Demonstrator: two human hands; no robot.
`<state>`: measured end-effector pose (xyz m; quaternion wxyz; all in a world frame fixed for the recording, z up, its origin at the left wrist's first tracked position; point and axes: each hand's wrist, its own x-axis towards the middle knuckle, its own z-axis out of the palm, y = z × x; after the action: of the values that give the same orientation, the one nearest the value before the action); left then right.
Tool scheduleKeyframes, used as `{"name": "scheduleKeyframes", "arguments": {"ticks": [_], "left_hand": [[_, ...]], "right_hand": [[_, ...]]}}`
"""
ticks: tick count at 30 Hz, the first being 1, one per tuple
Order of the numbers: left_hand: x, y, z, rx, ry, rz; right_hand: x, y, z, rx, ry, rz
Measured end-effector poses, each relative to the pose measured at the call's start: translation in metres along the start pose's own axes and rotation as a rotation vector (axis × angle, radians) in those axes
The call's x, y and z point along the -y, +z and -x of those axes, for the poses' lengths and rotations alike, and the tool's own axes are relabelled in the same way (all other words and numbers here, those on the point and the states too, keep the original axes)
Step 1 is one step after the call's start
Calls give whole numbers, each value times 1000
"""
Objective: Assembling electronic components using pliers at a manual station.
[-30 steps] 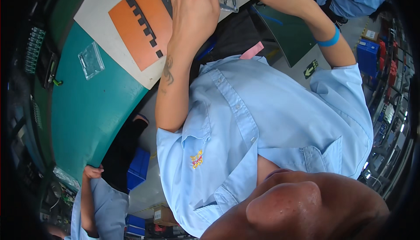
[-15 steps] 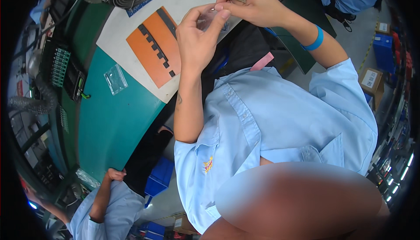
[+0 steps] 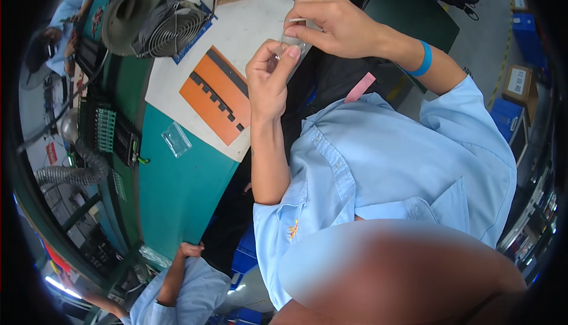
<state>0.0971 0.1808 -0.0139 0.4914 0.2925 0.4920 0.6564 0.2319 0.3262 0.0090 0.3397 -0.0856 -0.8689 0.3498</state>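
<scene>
Left hand [image 3: 269, 79]: grip pinched, thumb against fingers, on clear plastic bag [image 3: 297, 41]; contents too blurred to tell. Right hand [image 3: 337, 26]: grip of thumb and forefinger clasped about slender pale tool [image 3: 300, 20], thin end toward the left; contact with bag impossible to tell. Blue wristband [image 3: 425, 58] on right wrist. Location of bag: between both hands, beside near edge of table [image 3: 183, 189], to the right of orange panel [image 3: 222, 91]. Orange panel, with black notched strip [image 3: 204, 86]: flat on white sheet [image 3: 168, 85], lowest corner near the sheet's border. Second clear bag [image 3: 177, 140]: flat on green surface, just beside the sheet's left border. Fan with round wire guard [image 3: 171, 36]: at far edge. Room for moving: band of white sheet between fan and right hand; long green stretch from second bag to co-worker's hand [image 3: 192, 249] at near edge.
</scene>
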Motion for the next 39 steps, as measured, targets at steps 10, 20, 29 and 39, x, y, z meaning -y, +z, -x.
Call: {"name": "scheduleKeyframes", "arguments": {"ticks": [10,20,29,39], "left_hand": [[5,13,-10,145,31,-1],[1,9,-6,-2,149,-88],[-6,12,5,-86,168,-174],[-19,21,-1,-167,269,-116]], "right_hand": [[0,-18,7,-90,82,36],[-56,-93,-50,-96,149,563],[-100,-89,-97,-196,40,1099],[10,-71,-45,-79,53,77]]}}
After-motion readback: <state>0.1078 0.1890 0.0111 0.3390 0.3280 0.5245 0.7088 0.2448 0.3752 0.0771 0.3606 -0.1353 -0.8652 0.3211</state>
